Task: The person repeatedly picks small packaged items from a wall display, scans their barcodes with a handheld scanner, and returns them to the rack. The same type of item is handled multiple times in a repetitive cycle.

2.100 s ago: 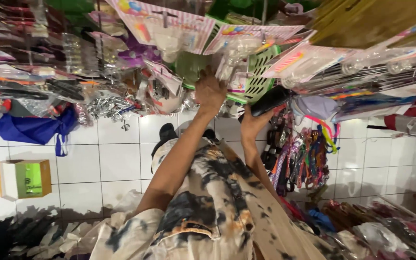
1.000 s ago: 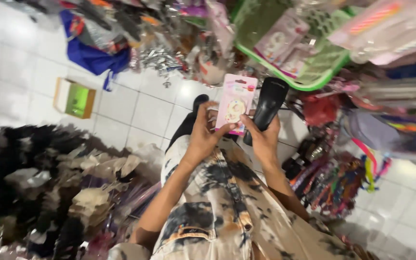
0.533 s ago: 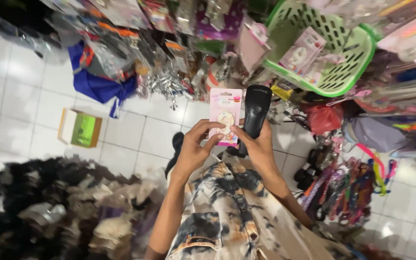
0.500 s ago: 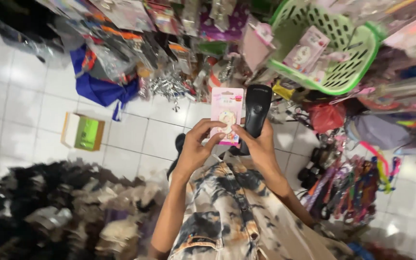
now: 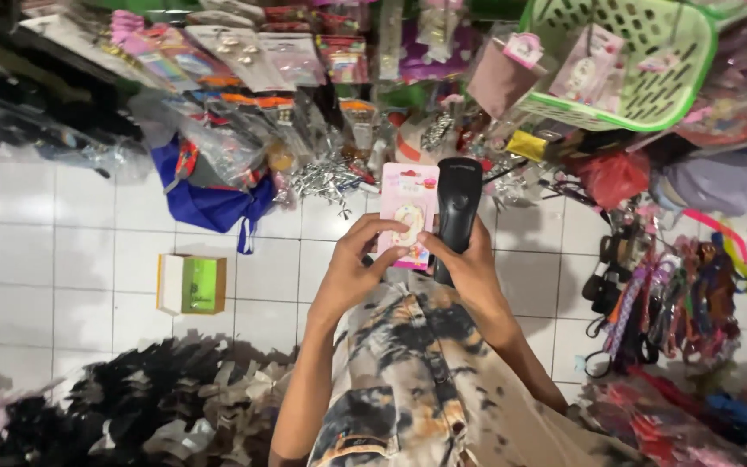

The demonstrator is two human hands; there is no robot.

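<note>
A: The left hand (image 5: 349, 278) pinches the pink carded packet (image 5: 407, 215) by its lower edge, held up over the white tiled floor (image 5: 88, 242); how does it handle?

B: Light and bendy, I'd judge; grip the card, not the blister. The right hand (image 5: 469, 264) is clenched round the black handheld scanner (image 5: 456, 210); stiff, smooth, best held mid-body.

Pink card (image 5: 406, 216) and scanner (image 5: 456, 207) now lower, chest-side.
</note>
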